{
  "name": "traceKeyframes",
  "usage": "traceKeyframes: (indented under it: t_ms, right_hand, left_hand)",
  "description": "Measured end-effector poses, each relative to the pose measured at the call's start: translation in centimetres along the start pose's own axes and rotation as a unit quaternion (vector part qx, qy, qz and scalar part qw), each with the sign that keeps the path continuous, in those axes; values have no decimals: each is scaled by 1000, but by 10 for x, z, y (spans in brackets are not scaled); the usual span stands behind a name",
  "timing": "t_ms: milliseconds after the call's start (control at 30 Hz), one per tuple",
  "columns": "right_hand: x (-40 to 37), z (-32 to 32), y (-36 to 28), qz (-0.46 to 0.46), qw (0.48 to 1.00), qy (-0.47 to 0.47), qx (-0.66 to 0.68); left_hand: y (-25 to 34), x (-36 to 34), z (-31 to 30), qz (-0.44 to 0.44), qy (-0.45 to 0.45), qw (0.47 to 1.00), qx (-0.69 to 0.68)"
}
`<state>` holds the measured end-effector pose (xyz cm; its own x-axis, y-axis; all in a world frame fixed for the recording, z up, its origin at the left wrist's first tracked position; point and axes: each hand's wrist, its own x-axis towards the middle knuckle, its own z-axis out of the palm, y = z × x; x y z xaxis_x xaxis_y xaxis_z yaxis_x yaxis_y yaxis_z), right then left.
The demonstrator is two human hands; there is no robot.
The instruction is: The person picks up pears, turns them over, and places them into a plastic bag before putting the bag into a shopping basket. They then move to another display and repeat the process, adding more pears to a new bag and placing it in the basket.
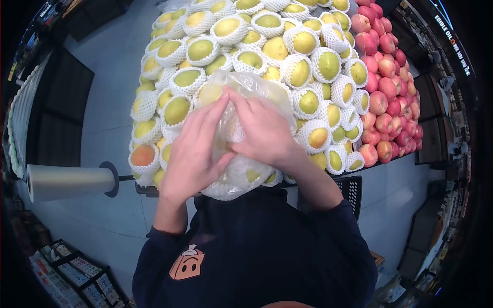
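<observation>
A clear plastic bag (257, 86) rests against the front of the fruit display, with netted fruit showing dimly through it. My left hand (192, 146) lies along the bag's left side, fingers long and close together, thumb pointing inward. From the right, my right hand (262, 128) holds the bag's upper part, its thumb reaching toward my left thumb. The fingertips of both hands nearly meet at the top. Around the bag lie yellow-green mangoes (178, 110) in white foam nets. How tightly the fingers pinch the film is partly hidden.
Red apples (387, 87) are piled to the right of the mangoes. A roll of plastic bags (72, 183) sticks out at the left on a holder. A black perforated crate (352, 192) stands below the display's front edge. Shelves of goods (77, 272) stand lower left.
</observation>
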<state>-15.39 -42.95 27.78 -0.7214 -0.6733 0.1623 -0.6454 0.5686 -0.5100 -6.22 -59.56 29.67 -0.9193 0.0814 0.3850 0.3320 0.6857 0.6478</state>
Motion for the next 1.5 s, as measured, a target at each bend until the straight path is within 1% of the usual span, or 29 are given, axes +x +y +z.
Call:
traceKeyframes:
  t_ms: [33,133,233,333,400,467,533,600,633,733,800,833,933,1000,1033,1100,1133,1200,1233,1333,1433,1500]
  right_hand:
    - [1,3,-1,6,1000,9,-5]
    - [-1,-23,-13,96,994,-53,16]
    - [-15,-29,7,-43,999,-3,31]
    - [-14,-48,9,20,975,-35,219]
    - [-13,-48,18,40,975,-53,213]
    - [-13,-47,18,39,980,-67,182]
    - [-13,-44,7,19,989,-76,126]
    - [-16,-29,6,-36,994,-33,100]
    - [-17,-23,8,-65,994,-12,86]
    - [-24,-15,11,-60,997,12,37]
    - [-18,-15,12,-124,989,49,67]
    - [-17,-16,12,-155,982,68,82]
    - [-19,-24,5,-137,979,68,136]
    - [-22,-30,-2,-102,984,60,135]
    - [-23,-31,-3,-83,986,56,134]
    - [-23,-26,-2,-67,981,88,157]
    - [-23,-24,-1,-58,978,105,168]
    - [-22,-20,2,-86,974,126,167]
    - [-22,-19,3,-99,972,137,165]
    - [-28,-24,8,-125,982,118,76]
    - [-32,-25,8,-111,988,92,54]
    - [-33,-21,11,-126,984,116,40]
  left_hand:
    - [1,0,0,-1,0,1000,4]
    - [-1,0,-2,-8,10,1000,11]
    - [-3,1,-2,-22,18,1000,2]
    - [-3,3,-4,-27,12,1000,-8]
    - [-3,5,-4,-25,2,1000,-3]
    - [-3,6,-6,5,1,1000,23]
    - [-3,10,-7,38,0,999,32]
    - [-2,14,-8,77,-1,997,25]
    - [-2,14,-8,76,-7,997,14]
    - [-8,12,-7,61,-28,998,-17]
    - [-17,9,-5,42,-56,997,-37]
    - [-17,8,-5,29,-55,997,-42]
    - [-16,6,-5,3,-50,997,-50]
    - [-15,6,-4,-2,-42,998,-44]
    - [-13,7,-3,0,-24,999,-40]
    - [-8,8,-1,6,13,999,-30]
    - [-10,8,1,-2,12,1000,-27]
    - [-16,7,5,-19,9,1000,-19]
    - [-17,7,5,-6,5,1000,-10]
    - [-20,8,5,25,5,1000,9]
    - [-23,6,4,34,22,999,17]
    - [-22,5,1,30,21,999,31]
